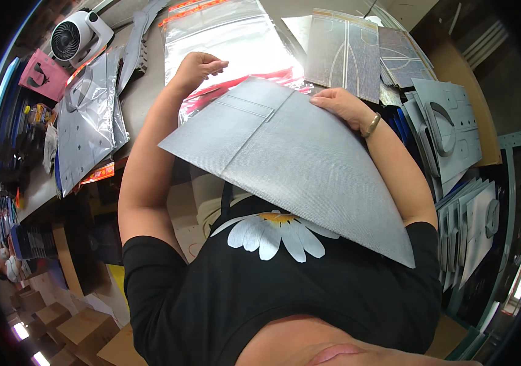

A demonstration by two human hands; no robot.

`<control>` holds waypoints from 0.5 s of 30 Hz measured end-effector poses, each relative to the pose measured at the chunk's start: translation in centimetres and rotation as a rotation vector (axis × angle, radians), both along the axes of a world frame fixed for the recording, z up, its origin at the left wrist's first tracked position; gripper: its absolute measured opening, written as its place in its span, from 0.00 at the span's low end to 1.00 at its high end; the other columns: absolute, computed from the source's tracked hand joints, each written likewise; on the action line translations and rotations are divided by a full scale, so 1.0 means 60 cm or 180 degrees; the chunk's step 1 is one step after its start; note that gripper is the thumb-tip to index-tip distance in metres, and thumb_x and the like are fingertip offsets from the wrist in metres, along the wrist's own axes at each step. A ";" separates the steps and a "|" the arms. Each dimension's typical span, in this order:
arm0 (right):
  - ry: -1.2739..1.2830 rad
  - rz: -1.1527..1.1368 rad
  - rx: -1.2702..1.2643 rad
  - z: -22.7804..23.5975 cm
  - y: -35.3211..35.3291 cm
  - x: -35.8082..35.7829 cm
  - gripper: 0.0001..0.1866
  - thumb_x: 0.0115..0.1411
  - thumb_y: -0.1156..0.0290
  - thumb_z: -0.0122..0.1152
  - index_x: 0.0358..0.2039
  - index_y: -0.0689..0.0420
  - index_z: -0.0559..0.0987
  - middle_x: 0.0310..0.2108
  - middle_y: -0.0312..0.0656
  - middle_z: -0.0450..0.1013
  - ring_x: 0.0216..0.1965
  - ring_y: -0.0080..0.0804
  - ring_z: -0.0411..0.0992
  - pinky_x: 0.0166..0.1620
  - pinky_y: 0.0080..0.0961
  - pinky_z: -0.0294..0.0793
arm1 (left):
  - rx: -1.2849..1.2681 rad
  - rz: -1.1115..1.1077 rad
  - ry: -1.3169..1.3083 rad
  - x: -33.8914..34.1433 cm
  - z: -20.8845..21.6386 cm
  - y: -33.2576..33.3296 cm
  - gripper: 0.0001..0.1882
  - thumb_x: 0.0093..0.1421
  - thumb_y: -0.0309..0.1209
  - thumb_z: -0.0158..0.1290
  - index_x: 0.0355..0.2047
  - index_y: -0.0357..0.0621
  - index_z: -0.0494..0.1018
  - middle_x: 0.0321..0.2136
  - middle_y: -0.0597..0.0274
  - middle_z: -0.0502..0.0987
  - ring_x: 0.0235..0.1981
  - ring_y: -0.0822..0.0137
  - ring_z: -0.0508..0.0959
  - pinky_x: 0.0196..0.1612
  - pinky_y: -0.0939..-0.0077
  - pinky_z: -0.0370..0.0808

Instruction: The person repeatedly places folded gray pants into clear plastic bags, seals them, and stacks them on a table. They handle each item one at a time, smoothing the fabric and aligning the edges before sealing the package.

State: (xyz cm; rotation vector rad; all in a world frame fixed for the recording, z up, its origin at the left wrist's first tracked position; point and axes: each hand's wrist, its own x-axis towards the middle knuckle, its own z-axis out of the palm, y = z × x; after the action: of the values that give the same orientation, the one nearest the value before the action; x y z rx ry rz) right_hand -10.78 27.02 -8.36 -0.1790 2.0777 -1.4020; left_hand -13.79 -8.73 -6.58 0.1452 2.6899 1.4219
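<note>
A large grey textured sheet (297, 165) lies tilted across the front of my body, with a seam line and a narrow rectangular outline near its far left part. My right hand (347, 108) grips its far right edge, thumb on top and the other fingers partly hidden beneath. Beyond the sheet's far left corner, my left hand (198, 70) hovers over a stack of clear plastic bags (224, 36) with red strips. Its fingers are bent and drawn together; whether anything thin is between them does not show. The sheet covers the near end of the bags.
A white fan (77, 38) and a pink bag (42, 74) are at the far left, near wrapped grey panels (86, 122). Patterned grey sheets (343, 55) lie at the far right. Grey handled cases (446, 125) stand beside my right arm. Cardboard boxes (86, 329) sit lower left.
</note>
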 end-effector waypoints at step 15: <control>-0.0030 0.0157 -0.0434 0.052 -0.057 0.016 0.18 0.59 0.63 0.60 0.41 0.65 0.77 0.33 0.40 0.75 0.31 0.19 0.71 0.35 0.15 0.72 | -0.1954 0.0178 0.1225 -0.003 -0.056 -0.013 0.08 0.54 0.31 0.55 0.35 0.50 0.80 0.33 0.59 0.78 0.35 0.59 0.78 0.39 0.70 0.75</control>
State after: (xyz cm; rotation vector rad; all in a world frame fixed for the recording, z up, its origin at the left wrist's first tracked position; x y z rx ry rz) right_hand -9.81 23.58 -5.24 -0.2775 1.9575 -1.5120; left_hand -13.97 -9.52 -9.92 0.3195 3.3203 0.5563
